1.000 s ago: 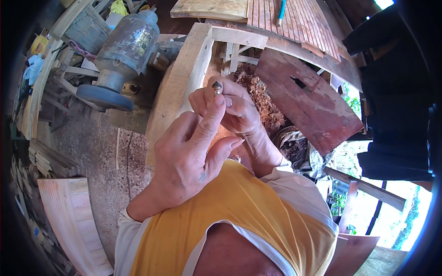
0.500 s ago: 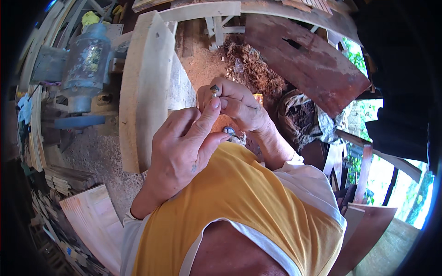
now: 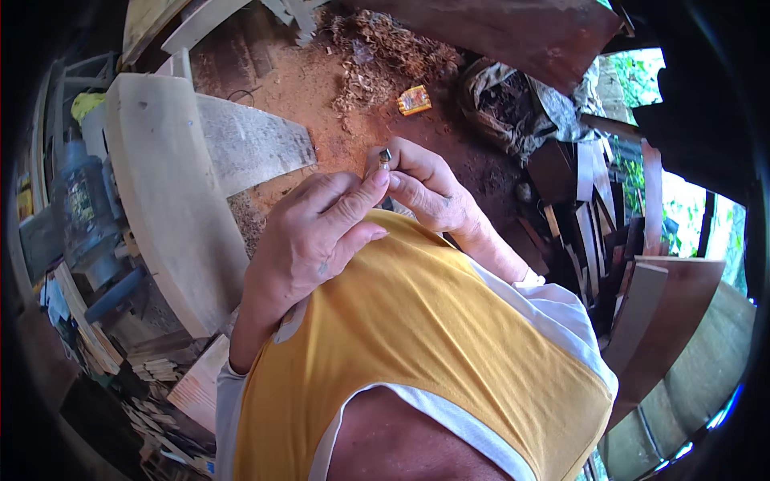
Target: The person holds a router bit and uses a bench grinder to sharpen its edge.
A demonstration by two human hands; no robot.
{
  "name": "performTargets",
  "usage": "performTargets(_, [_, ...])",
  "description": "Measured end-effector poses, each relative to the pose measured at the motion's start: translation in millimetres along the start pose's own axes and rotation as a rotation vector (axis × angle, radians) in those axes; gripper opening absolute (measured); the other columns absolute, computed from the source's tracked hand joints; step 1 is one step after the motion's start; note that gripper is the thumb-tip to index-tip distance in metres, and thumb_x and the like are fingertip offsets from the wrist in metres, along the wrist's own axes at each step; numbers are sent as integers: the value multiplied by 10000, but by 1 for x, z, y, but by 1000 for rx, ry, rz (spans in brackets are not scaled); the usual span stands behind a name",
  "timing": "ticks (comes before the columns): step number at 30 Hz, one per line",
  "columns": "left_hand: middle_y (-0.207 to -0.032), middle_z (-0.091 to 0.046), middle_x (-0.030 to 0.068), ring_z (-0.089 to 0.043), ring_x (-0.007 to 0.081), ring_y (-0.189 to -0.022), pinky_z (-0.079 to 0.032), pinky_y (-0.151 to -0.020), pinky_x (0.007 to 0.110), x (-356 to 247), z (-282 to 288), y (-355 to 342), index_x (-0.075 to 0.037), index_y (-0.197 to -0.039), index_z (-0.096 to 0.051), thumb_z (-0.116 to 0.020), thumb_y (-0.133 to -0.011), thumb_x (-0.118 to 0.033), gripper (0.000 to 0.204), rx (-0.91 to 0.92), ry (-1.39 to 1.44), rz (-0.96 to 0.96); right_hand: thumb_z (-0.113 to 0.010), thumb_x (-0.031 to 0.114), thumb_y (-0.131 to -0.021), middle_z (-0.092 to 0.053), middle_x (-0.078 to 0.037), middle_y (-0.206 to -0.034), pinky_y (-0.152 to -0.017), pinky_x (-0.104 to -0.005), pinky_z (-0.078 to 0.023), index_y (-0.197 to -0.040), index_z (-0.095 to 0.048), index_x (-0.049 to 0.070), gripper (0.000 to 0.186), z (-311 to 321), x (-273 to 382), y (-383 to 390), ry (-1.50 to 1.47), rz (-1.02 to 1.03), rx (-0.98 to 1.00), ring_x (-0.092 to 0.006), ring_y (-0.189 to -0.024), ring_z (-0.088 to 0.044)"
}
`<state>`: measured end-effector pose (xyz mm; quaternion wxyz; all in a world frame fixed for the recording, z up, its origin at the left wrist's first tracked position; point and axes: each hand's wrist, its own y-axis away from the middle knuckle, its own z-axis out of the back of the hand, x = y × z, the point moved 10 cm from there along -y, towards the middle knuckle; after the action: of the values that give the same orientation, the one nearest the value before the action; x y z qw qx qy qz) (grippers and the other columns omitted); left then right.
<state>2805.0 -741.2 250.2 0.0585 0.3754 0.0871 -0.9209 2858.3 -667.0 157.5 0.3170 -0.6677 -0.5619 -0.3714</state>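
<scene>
Both my hands meet in front of my chest around a small metal piece (image 3: 385, 155) with a dark tip and a brass-coloured neck. My left hand (image 3: 317, 232) is closed, its thumb pressed against the piece just below the tip. Beside it my right hand (image 3: 425, 186) is closed too, with curled fingers behind the piece and its thumb close to the left thumb. The lower part of the piece is hidden by my fingers.
A thick pale wooden beam (image 3: 164, 176) stands to my left, with a motor carrying a blue wheel (image 3: 116, 295) beyond it. Ahead on the floor lie wood shavings (image 3: 385, 48) and a yellow packet (image 3: 414, 100). A sack (image 3: 513, 120) and leaning boards (image 3: 674, 321) are at the right.
The view has swung, so the beam and motor sit farther left and the yellow packet shows fully. My hands keep their grip on the small metal piece, whose tip is turned slightly.
</scene>
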Motion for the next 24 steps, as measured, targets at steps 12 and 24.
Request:
performTargets(12, [-1126,-671,147,-669,323,-971,-553,-831,398,-14,-52,-29,-52,-1327,-631,-815,-733,-72,622,247,87,-62,-530,225,-1061,-520,14,-918,-723,-248,-418,-1027,-534,43,185,39,-9,59,81,58,-222,-61,-843,-458])
performTargets(24, [-1107,-654,149,-648,336,-960,-547,-819,403,-8,-54,-26,-56,-1326,-624,-797,-739,-67,612,217,116,-62,-518,224,-1063,-543,-2,-898,-705,-243,-447,-1022,-516,30,199,44,-12,60,160,66,-226,-60,-816,-491])
